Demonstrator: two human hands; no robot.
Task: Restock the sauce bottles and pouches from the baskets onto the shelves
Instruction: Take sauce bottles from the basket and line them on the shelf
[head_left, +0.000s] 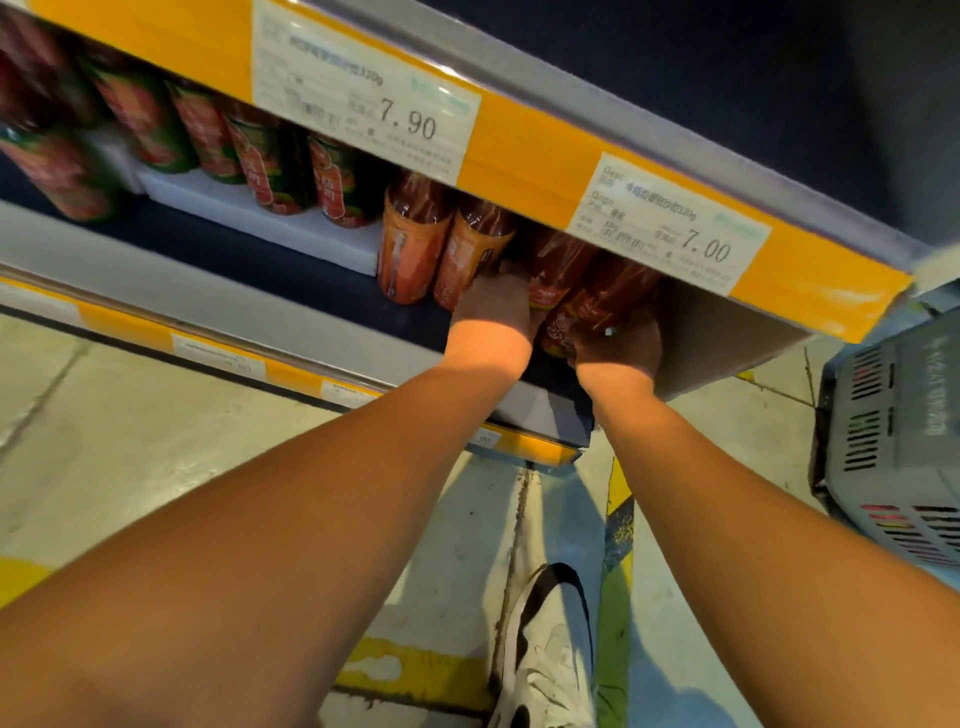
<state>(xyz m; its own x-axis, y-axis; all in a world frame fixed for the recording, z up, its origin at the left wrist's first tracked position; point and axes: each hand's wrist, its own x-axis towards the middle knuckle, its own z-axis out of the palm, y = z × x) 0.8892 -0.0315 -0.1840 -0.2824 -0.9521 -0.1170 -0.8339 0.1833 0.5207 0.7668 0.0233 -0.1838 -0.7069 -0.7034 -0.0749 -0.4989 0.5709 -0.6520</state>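
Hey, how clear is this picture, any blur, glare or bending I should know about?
Head view: wide-angle bending curves the shelf edge; motion blur smears the green-labelled bottles at left; glare streaks the 7.90 price tag; a bright patch of light crosses the left hand, while the right hand and the red bottles sit in shade under the shelf.

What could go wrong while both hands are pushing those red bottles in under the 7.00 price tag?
1. The left hand sits right beside the two orange-labelled bottles; a nudge might tip them.
2. The red sauce bottles stand tightly packed and near the shelf's front, so the one the right hand holds could slip off the edge.
3. The upper shelf lip hides the bottle tops, so knocks against it would go unseen.
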